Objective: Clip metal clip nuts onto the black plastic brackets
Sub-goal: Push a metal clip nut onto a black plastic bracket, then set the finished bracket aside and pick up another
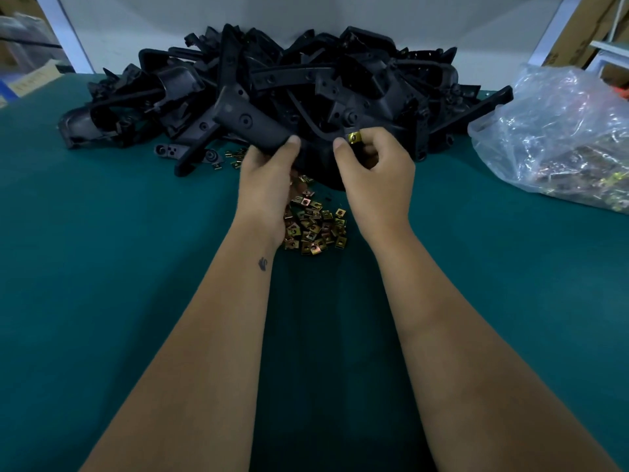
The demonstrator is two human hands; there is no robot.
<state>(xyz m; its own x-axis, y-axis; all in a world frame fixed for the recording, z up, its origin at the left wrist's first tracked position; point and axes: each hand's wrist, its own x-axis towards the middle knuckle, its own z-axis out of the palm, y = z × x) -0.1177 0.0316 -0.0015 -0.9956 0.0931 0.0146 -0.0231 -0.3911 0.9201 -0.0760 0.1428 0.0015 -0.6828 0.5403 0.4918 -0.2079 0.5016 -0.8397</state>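
Up close, a brass-coloured clip nut point(354, 137) sits pinched between the thumb and curled fingers of the person's right hand point(372, 172), pressed against the edge of a black plastic bracket point(262, 126) held above the green worktop point(119, 267). The left hand point(269, 172) grips the same bracket from the other side, its thumb lying across the top face and its fingers wrapped underneath. Both hands are clamped on their loads, and they hold the bracket just in front of a large heap of black brackets point(279, 80) that stretches across the far part of the worktop.

Directly below the hands, between the two forearms, lies a loose scatter of clip nuts point(315, 228) on the green surface, partly hidden by the left wrist. A few more clip nuts point(235, 160) lie just beside the near edge of the heap, to the left of the left hand, near a small black part point(212, 156) that has slid off the pile.

At the right edge of the worktop rests a crumpled clear plastic bag point(561, 137), with what look like more metal pieces showing through the film. A small dark tattoo point(262, 264) marks the left forearm near the wrist. Behind the heap rises a pale wall panel point(306, 15).
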